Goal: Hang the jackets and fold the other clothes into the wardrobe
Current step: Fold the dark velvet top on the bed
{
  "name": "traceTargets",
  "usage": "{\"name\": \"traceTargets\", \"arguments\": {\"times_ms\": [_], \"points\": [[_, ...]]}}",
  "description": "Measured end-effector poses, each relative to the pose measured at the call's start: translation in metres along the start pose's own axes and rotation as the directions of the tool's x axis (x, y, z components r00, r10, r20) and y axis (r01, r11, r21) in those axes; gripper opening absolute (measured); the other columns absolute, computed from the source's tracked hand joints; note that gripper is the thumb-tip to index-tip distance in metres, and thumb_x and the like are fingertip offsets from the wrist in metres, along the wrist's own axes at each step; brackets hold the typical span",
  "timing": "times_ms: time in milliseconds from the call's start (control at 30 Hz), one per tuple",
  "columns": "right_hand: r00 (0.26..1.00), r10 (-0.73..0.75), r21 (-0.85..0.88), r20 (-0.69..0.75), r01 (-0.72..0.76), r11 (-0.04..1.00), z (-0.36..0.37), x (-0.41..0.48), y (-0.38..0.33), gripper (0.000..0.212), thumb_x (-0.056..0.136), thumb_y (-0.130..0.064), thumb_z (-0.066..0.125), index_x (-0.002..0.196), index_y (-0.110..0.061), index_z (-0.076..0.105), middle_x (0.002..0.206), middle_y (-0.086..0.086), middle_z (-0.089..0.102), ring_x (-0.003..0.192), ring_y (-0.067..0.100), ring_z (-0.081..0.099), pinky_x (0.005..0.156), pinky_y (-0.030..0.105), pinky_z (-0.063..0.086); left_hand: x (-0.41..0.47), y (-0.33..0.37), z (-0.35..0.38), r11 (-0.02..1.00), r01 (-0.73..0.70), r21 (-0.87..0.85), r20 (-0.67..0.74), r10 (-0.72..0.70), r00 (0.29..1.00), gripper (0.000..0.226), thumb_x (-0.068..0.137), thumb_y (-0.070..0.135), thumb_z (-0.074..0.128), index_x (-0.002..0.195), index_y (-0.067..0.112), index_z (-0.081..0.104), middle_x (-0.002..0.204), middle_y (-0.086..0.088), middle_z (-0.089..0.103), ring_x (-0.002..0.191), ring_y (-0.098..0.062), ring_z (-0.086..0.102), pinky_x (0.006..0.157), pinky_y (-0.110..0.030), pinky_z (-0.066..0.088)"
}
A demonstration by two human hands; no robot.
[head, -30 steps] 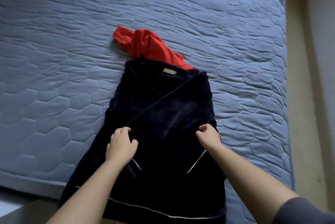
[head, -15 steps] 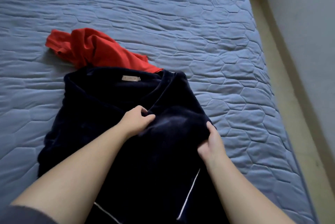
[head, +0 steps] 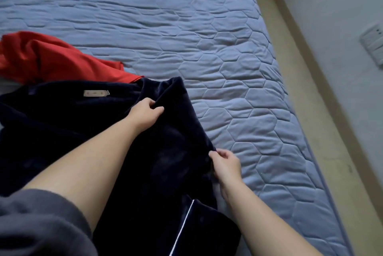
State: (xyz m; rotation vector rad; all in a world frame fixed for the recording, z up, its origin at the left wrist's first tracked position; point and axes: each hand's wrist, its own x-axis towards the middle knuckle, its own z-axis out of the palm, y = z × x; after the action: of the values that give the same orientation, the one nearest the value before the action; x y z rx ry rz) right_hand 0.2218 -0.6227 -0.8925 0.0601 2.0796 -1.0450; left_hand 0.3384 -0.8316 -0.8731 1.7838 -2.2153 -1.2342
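Fingers (head: 148, 101) of the left hand (head: 145, 114) pinch the robe (head: 62, 123) near its collar; the right hand (head: 227, 165) pinches its right edge, further down its length.

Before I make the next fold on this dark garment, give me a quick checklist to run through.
1. Left hand has a hold: ok, its fingers pinch a fold of the navy garment below the collar.
2. Right hand has a hold: ok, it pinches the garment's right edge.
3. Fabric lies flat: not ok, it is bunched at the collar and between the hands.
4. Red garment is apart: not ok, it touches the collar edge and may lie partly under it.
5. Bare mattress to the right: ok.
6. Hem is straight: cannot tell, it is out of view.
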Motion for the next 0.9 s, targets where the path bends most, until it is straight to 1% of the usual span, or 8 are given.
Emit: {"name": "traceTargets", "arguments": {"times_ms": [67,133,300,433,600,700,767,900], "points": [[0.971,-0.237,-0.249,0.029,0.237,0.939,0.001,0.0,-0.013,0.044,0.082,-0.034,0.068,0.121,-0.015,0.059,0.111,0.003,0.062,0.101,0.018,0.058,0.095,0.034,0.046,-0.015,-0.02,-0.01,0.996,0.028,0.082,0.01,-0.029,1.0,0.028,0.088,0.047,0.058,0.095,0.02,0.06,0.097,0.001,0.062,0.093,-0.02,0.056,0.078,-0.029,0.039],[0.932,-0.315,-0.409,0.178,0.362,0.838,0.007,0.001,-0.031,0.041,0.082,-0.035,0.068,0.118,-0.015,0.061,0.111,0.002,0.064,0.107,0.02,0.058,0.089,0.03,0.044,-0.038,-0.048,-0.029,0.987,0.063,0.149,0.057,-0.072,0.996,0.034,0.086,0.057,0.055,0.084,0.024,0.06,0.085,0.008,0.061,0.084,-0.015,0.056,0.073,-0.028,0.037],[0.968,-0.236,-0.65,0.088,0.235,0.723,0.008,0.007,-0.057,0.022,0.09,-0.024,0.056,0.105,-0.012,0.069,0.111,0.013,0.068,0.11,0.031,0.059,0.087,0.032,0.044,-0.085,-0.102,-0.081,0.969,0.018,0.248,0.173,-0.063,0.983,0.017,0.084,0.045,0.064,0.077,0.03,0.066,0.078,0.013,0.068,0.08,-0.01,0.064,0.07,-0.027,0.045],[0.901,-0.424,-0.805,0.092,0.318,0.501,0.038,-0.029,-0.06,0.06,0.086,-0.022,0.051,0.143,-0.018,0.034,0.147,0.006,0.036,0.136,0.026,0.032,0.108,0.044,0.027,-0.104,-0.123,-0.109,0.914,-0.125,0.387,-0.025,0.146,0.989,0.021,0.088,0.028,0.061,0.108,0.024,0.063,0.109,0.007,0.063,0.103,-0.017,0.058,0.088,-0.037,0.045],[0.65,-0.57,-0.708,0.502,0.688,0.16,0.107,-0.091,-0.072,0.069,0.086,-0.021,0.05,0.149,-0.017,0.025,0.157,0.001,0.021,0.146,0.017,0.015,0.118,0.044,0.012,-0.136,-0.166,-0.14,0.825,0.01,0.565,-0.14,0.084,0.987,0.058,0.084,0.021,0.061,0.139,0.017,0.045,0.145,-0.003,0.042,0.131,-0.023,0.041,0.097,-0.041,0.04],[0.501,-0.49,-0.468,0.713,0.861,0.198,0.166,-0.125,-0.079,0.058,0.088,-0.021,0.052,0.143,-0.016,0.038,0.146,0.001,0.041,0.136,0.018,0.037,0.113,0.038,0.028,-0.157,-0.194,-0.144,0.862,0.31,0.401,-0.319,-0.185,0.929,0.061,0.084,0.026,0.063,0.138,0.011,0.041,0.136,-0.012,0.044,0.122,-0.032,0.044,0.094,-0.045,0.041],[0.501,-0.373,-0.414,0.781,0.862,0.291,0.205,-0.141,-0.084,0.058,0.089,-0.025,0.055,0.143,-0.016,0.038,0.143,0.003,0.046,0.132,0.02,0.043,0.11,0.034,0.033,-0.165,-0.211,-0.142,0.868,0.484,0.109,-0.382,-0.413,0.827,0.057,0.083,0.032,0.067,0.129,0.007,0.046,0.128,-0.019,0.048,0.116,-0.038,0.047,0.091,-0.046,0.041],[0.573,-0.281,-0.455,0.77,0.802,0.387,0.276,-0.155,-0.095,0.061,0.089,-0.031,0.061,0.143,-0.011,0.039,0.14,0.009,0.051,0.127,0.024,0.049,0.104,0.027,0.035,-0.157,-0.241,-0.145,0.725,0.607,-0.326,-0.146,-0.672,0.726,0.047,0.079,0.042,0.069,0.107,0.006,0.056,0.111,-0.017,0.064,0.102,-0.035,0.06,0.08,-0.036,0.045]]}}
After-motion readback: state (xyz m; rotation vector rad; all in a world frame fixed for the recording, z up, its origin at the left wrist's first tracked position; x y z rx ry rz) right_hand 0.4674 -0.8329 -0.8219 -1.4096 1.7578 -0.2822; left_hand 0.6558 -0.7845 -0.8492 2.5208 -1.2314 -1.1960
